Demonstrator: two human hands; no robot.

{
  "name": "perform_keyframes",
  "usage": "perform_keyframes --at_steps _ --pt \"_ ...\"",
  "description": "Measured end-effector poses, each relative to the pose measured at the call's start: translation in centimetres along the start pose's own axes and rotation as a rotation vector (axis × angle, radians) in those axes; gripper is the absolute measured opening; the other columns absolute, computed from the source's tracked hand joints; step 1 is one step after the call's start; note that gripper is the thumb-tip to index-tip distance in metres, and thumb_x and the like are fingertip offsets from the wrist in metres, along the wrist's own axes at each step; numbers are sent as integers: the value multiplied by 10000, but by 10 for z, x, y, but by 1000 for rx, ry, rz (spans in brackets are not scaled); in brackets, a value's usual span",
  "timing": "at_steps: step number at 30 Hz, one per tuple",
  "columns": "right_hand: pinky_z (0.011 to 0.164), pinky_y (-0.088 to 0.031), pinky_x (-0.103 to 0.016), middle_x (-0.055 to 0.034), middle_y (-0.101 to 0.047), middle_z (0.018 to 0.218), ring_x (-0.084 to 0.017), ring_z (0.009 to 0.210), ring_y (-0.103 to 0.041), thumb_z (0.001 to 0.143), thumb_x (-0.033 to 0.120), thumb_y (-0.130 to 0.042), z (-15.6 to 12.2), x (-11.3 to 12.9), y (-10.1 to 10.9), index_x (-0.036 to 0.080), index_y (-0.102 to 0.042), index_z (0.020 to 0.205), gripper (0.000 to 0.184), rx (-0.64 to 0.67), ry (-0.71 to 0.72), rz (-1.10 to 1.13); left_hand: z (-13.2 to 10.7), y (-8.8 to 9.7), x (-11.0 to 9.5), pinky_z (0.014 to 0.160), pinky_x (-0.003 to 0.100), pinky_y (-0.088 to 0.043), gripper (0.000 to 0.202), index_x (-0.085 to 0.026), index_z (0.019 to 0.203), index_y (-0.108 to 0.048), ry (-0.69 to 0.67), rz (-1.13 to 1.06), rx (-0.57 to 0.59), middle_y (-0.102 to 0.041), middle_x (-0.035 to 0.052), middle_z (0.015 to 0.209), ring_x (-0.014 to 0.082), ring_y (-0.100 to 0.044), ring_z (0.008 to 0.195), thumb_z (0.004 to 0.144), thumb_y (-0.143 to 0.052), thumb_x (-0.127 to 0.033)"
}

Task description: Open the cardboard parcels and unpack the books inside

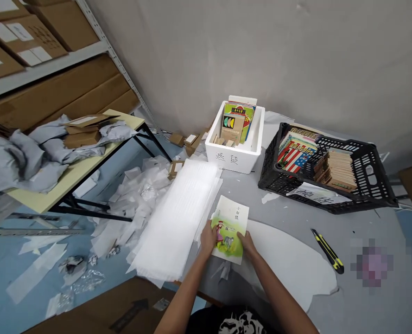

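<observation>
A thin picture book point(231, 221) with a white and green cover lies on the grey table point(289, 213), held at its near end by both hands. My left hand point(208, 239) grips the book's lower left edge, fingers curled over it. My right hand point(246, 243) grips the lower right corner the same way. A stack of white foam sheets point(178, 218) lies just left of the book. A large curved white sheet point(289, 264) lies under and to the right of my right hand.
A white foam box point(250, 153) with books stands at the back. A black plastic crate point(365, 185) holds books and wooden pieces at right. A yellow-black utility knife point(328, 250) lies near it. Left, a yellow table point(53, 195), shelves with cardboard boxes point(25, 37), and scraps on the blue floor point(25, 260).
</observation>
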State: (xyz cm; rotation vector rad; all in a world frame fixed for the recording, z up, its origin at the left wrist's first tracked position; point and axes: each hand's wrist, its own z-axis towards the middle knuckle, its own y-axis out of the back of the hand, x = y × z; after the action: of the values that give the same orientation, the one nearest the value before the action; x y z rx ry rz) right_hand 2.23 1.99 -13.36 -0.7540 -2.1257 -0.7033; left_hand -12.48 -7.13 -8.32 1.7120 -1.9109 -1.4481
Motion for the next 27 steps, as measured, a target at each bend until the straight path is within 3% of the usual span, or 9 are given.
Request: perform_keyframes --at_steps 3,7,11,15,18,21,24,27 --pt "754 -559 -403 -157 -671 1121 -296 981 -665 756 635 -451 -10 8 20 176 -516 1101 578 -72 -39 114 -11 8 -16 722 267 -435 267 -224 1121 -474 -111 -116 -4 -694 51 1002 196 -653 903 936 -305 -316" --pt "820 -544 -412 -138 -592 1283 -313 1115 -599 718 660 -555 -27 40 42 206 -502 1208 670 -113 16 373 -14 30 -38 692 276 -450 243 -232 1015 -502 -225 -364 -51 -693 36 927 199 -651 810 917 -319 -357" --pt "823 -541 -430 -112 -640 1222 -315 1075 -620 695 615 -654 -34 82 50 226 -524 1252 691 -98 68 640 -9 53 -60 630 276 -451 303 -218 876 -498 -306 -596 -83 -659 31 806 192 -622 724 903 -330 -469" --pt "824 -541 -420 -95 -672 1172 -297 1014 -652 700 540 -706 -31 115 52 222 -540 1238 647 -137 142 798 2 72 -77 544 266 -406 369 -227 769 -446 -339 -637 -106 -567 -16 627 170 -554 579 899 -315 -545" --pt "814 -549 -407 -84 -682 1154 -288 998 -659 705 513 -716 -27 132 54 220 -554 1214 609 -217 191 842 25 93 -93 538 267 -394 402 -226 751 -458 -450 -529 -112 -559 -14 609 165 -545 559 933 -235 -508" --pt "811 -555 -393 -80 -692 1133 -282 991 -663 699 507 -723 -25 146 62 212 -564 1194 598 -328 215 864 68 123 -122 652 291 -450 374 -214 903 -524 -643 -317 -240 -650 32 807 180 -614 721 962 -205 -399" --pt "788 -565 -385 -78 -700 1114 -280 976 -669 689 512 -726 -27 156 76 212 -555 1213 627 -424 214 871 120 147 -168 894 337 -440 310 -167 1167 -489 -869 22 -389 -615 121 1151 227 -555 1107 939 -361 -334" --pt "752 -576 -374 -78 -705 1101 -279 950 -678 679 530 -724 -31 162 93 215 -542 1243 672 -509 209 855 167 155 -214 1000 366 -377 468 -136 1256 -452 -982 448 -298 -551 163 1272 265 -468 1237 854 -567 -346"
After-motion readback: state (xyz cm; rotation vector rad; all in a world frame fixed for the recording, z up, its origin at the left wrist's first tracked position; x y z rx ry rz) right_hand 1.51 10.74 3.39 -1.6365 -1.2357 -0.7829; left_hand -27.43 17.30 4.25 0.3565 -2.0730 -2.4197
